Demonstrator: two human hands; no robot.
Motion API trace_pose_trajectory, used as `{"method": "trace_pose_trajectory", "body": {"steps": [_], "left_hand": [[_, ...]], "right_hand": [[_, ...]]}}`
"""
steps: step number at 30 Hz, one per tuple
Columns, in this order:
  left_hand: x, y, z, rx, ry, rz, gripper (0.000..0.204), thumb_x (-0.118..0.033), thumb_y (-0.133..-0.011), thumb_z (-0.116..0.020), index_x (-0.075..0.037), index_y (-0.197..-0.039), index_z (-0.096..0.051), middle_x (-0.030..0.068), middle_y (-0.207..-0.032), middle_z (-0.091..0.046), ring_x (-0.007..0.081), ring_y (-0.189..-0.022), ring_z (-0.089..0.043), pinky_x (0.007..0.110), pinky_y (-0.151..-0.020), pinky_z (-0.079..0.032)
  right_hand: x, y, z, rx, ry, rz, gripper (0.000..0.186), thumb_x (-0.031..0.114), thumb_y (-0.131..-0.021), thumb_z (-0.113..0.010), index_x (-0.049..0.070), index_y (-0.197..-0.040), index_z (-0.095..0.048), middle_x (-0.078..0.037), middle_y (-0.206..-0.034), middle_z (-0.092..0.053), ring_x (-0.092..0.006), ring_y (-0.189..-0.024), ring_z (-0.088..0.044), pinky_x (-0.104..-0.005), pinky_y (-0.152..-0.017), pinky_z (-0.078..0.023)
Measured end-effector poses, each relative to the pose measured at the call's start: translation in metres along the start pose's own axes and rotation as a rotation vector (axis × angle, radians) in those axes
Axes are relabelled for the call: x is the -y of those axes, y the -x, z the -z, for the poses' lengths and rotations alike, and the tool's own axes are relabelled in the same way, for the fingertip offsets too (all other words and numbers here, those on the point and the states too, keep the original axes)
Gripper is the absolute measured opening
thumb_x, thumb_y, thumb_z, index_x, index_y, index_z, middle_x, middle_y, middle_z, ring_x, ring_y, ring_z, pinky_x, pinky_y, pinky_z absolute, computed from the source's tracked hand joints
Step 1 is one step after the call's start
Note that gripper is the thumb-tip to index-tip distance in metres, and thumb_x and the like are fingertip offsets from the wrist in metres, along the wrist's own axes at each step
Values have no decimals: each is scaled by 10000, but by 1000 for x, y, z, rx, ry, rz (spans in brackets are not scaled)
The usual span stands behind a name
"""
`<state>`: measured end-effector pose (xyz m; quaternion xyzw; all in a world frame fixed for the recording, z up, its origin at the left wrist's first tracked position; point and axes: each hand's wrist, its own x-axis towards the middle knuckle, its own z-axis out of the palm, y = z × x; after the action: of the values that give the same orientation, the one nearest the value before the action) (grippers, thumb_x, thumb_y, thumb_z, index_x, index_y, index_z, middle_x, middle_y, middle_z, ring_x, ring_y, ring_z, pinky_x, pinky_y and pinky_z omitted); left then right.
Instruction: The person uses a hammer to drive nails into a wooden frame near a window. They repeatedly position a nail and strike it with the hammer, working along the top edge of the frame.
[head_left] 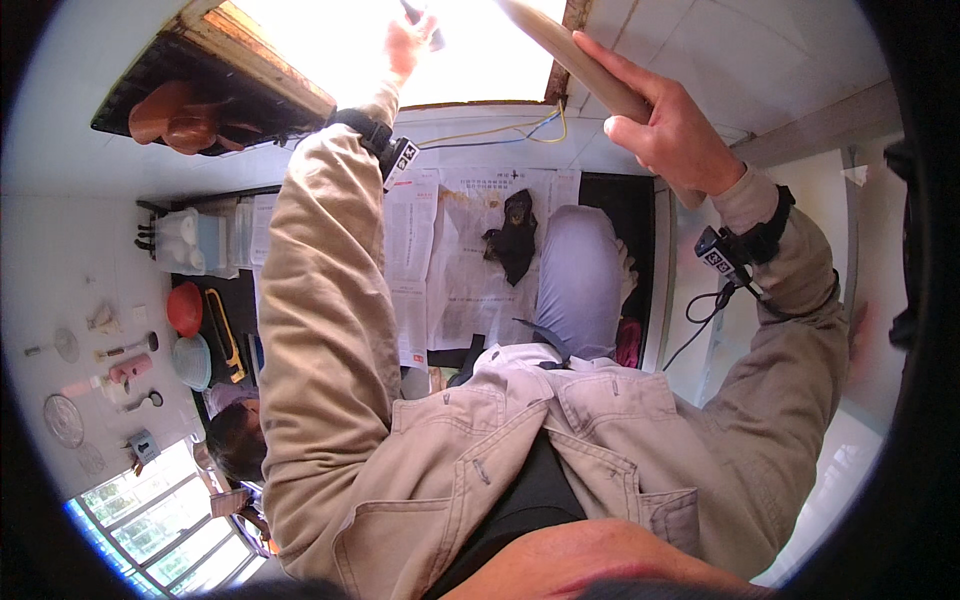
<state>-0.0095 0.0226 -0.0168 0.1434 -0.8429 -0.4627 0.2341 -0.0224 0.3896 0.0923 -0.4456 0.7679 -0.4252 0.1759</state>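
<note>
White-tiled wall (735, 55), pierced by a glaring opening (480, 55) with a worn wooden frame (285, 70); below it, sheets of newspaper (480, 305) bearing one dark crumpled rag (515, 240). Item one: wooden shaft (575, 60), long, tan, slanting from the top edge of view down past the right hand (675, 130), its far end out of sight. Grip: index finger laid along the shaft, thumb set against the near side, remaining fingers wrapped beneath as far as shows. Handling, by judgement: stiff, fairly light for its length, smooth enough to turn in the palm, not fragile; best held at the lower part, near the present grip, a second hold higher up steadying the tip. Item two: small dark object (437, 40) at the left hand (400, 50), fingers curled about it, fingertips bleached by glare, firmness not readable. Edges: frame bordering the opening on both sides and below; yellow and blue wires (563, 125) looping just under its lower right corner, near the shaft, liable to snag. Open room: mainly between the two hands, across the bright gap; depth beyond cannot be told.
</note>
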Motion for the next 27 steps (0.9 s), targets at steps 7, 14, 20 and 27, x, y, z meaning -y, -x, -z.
{"method": "trace_pose_trajectory", "body": {"steps": [7, 14, 20, 27], "left_hand": [[-5, 4, -1, -47, -88, -59, 384, -333, -890, -750, 13, -990, -617, 87, -805, -673, 161, -692, -630, 317, -643, -532], [-8, 4, -3, -69, -121, -33, 411, -357, -883, -761, 15, -984, -618, 99, -815, -685, 192, -706, -642, 346, -655, -535], [-5, 7, -4, -76, -115, -65, 399, -350, -885, -757, 18, -967, -628, 111, -805, -689, 199, -705, -642, 345, -661, -531], [2, 0, -5, -83, -89, -54, 398, -349, -884, -758, 20, -961, -629, 113, -798, -687, 200, -702, -641, 345, -661, -530]], "right_hand": [[-6, -2, -1, -20, 33, 23, 747, 43, -793, -527, 185, -1519, -424, -115, -1153, -645, -139, -711, -561, -259, -729, -515], [-9, -9, -3, -53, 51, 124, 788, 30, -801, -505, 247, -1546, -370, -34, -1026, -598, -60, -532, -427, -212, -526, -463], [5, -16, 7, 1, 192, 128, 774, 8, -799, -503, 189, -1541, -380, -112, -1286, -604, -133, -793, -612, -250, -788, -521], [14, -35, -1, -45, 197, 122, 764, -2, -793, -499, 156, -1532, -390, -122, -1388, -563, -170, -1029, -617, -263, -947, -471]]}}
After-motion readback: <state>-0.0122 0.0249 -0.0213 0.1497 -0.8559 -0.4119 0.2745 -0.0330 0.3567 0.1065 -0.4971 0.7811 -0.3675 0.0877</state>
